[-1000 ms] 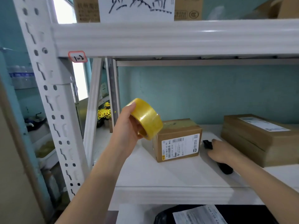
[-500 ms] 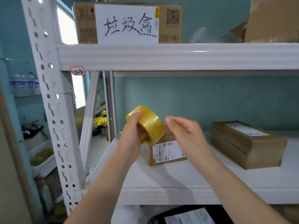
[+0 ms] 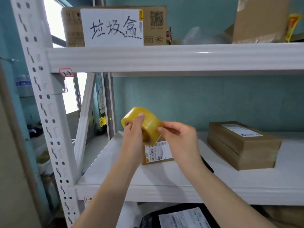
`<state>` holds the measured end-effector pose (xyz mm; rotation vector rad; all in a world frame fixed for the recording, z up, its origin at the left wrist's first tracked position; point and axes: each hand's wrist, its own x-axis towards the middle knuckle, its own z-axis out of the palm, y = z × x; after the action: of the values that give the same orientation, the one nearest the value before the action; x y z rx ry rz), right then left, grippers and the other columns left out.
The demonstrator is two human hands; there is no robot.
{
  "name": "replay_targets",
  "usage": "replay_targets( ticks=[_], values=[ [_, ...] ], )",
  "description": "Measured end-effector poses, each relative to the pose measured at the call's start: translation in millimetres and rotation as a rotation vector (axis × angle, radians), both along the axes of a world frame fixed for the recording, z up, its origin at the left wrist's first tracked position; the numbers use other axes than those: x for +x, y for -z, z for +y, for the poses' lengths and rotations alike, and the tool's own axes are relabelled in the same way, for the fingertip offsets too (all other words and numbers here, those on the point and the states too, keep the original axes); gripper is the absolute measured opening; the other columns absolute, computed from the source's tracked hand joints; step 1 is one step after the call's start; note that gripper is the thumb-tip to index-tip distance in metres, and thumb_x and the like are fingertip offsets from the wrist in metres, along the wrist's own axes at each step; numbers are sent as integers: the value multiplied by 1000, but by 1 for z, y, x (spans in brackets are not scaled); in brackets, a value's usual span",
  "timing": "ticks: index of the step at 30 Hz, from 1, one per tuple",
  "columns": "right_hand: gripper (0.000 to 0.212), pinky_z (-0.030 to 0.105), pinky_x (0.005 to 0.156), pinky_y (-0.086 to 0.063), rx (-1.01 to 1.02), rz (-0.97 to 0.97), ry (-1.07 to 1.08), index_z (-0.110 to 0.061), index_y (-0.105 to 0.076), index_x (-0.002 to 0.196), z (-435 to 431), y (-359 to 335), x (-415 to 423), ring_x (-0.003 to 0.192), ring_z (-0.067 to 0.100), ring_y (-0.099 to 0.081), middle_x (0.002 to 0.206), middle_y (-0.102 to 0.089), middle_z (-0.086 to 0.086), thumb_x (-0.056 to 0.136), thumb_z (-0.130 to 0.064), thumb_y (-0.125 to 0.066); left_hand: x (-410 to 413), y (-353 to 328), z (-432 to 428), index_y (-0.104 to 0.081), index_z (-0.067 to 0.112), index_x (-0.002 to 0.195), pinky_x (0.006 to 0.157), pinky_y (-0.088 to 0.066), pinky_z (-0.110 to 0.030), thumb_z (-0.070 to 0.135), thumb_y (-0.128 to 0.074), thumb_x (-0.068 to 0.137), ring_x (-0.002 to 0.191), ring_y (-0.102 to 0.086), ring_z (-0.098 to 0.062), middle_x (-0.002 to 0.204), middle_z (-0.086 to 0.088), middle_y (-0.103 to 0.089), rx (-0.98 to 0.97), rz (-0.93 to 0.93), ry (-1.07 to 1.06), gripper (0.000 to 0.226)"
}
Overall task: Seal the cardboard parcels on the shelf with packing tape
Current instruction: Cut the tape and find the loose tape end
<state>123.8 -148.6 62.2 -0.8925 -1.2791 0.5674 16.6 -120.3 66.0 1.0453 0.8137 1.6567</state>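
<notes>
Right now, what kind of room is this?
Probably a parcel storeroom: white metal shelving, cardboard parcels with shipping labels, and a roll of packing tape held in the left hand.

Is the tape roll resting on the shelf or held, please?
Held: left hand grips the tape roll above the shelf.

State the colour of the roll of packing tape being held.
Translucent yellow; the round roll of packing tape shows best in the head view.

Bare forearms; left hand [image 3: 132, 140], right hand [image 3: 181, 142].
</notes>
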Motion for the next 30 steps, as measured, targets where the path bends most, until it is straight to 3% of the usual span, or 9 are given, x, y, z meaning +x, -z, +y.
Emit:
replay_targets(
  ticks=[2, 5, 9, 12, 17, 19, 22, 24, 30],
  values=[
    [26, 12, 64, -48, 7, 43, 17, -26, -72, 75, 1, 2, 0, 68, 2, -67, 69, -71, -13, 80, 0, -69, 4, 1, -2, -60, 12, 114, 87, -51, -39, 56, -61, 66, 104, -63, -26, 114, -13, -65, 19, 23, -37, 66],
    [24, 18, 63, -49, -24, 87, 80, -24, -72, 69, 6, 4, 1, 61, 4, -64, 65, -71, -9, 80, -2, -69, 10, 5, -3, -59, 18, 87, 68, -44, -23, 38, -55, 92, 80, -58, -10, 87, 0, -62, 72, 72, -85, 21],
    [21, 37, 71, -54, -126, 163, 57, -18, -70, 68, 14, 7, 1, 65, 16, -64, 66, -69, 2, 83, -4, -65, 14, 7, -7, -48, 17, 69, 53, -39, -13, 28, -52, 96, 51, -47, 2, 64, 7, -46, 152, 158, -180, 30],
    [19, 33, 67, -54, -232, 231, -4, -8, -67, 73, 18, 8, 2, 61, 19, -61, 67, -66, 8, 86, 1, -57, 15, 12, -4, -42, 14, 62, 47, -34, -16, 26, -56, 95, 43, -37, -1, 51, 11, -38, 267, 308, -258, 37],
    [16, 42, 78, -56, -395, 285, -50, -3, -57, 77, 31, 11, -3, 70, 27, -62, 74, -64, 16, 86, 4, -47, 16, 28, 0, -54, 21, 69, 88, -47, -55, 57, -57, 74, 77, -60, -24, 67, 6, -62, 314, 506, -282, 36],
    [13, 50, 84, -55, -379, 231, -10, -1, -60, 84, 34, 13, -12, 84, 36, -67, 88, -68, 22, 80, -8, -51, 19, 28, -3, -59, 19, 79, 90, -48, -53, 47, -66, 75, 86, -65, -25, 78, 0, -68, 277, 464, -224, 29],
    [13, 25, 81, -53, -270, 90, 55, -4, -55, 90, 34, 17, -16, 80, 18, -62, 86, -64, 10, 84, -12, -49, 22, 28, -4, -60, 16, 89, 78, -54, -33, 7, -70, 84, 87, -68, -19, 84, 1, -71, 215, 191, -68, 14],
    [7, 4, 60, -39, -140, -7, 153, -7, -45, 86, 29, 18, -16, 68, 0, -49, 76, -51, -4, 93, -6, -43, 22, 27, -4, -60, 12, 89, 75, -54, -25, -3, -65, 84, 83, -68, -13, 80, 3, -71, 218, 51, 4, 16],
    [7, 10, 53, -35, -15, -91, 283, -8, -42, 89, 29, 34, -16, 60, -6, -47, 70, -46, -10, 96, -6, -41, 25, 34, 0, -59, 6, 86, 68, -52, -19, -2, -64, 85, 73, -64, -10, 76, -1, -67, 197, -36, -21, 9]
  ],
)
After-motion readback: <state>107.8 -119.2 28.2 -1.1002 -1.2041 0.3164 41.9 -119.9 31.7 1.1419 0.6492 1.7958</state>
